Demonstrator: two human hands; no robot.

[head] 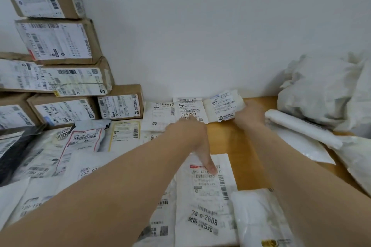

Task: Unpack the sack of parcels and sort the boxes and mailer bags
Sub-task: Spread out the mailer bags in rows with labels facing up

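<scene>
White plastic is what the right hand has hold of: a small white packet with a blue-printed label, gripped by its right edge at the far end of the wooden table, close to the wall. The fingers are blurred, and I cannot tell whether the packet is lifted or resting.

Just left of that grip lies a flat mailer marked 59-6-2614. The left hand reaches to it with fingers straight, tips touching its near edge, holding nothing. Its thumb is spread back over a large white mailer nearer the person.

Further left of the grip, more mailer bags lie overlapping across the table. Beyond them, brown cardboard boxes are stacked against the wall, labels facing out. To the right of the grip a rolled white bag lies on flat bags, with a crumpled white sack heaped behind it.
</scene>
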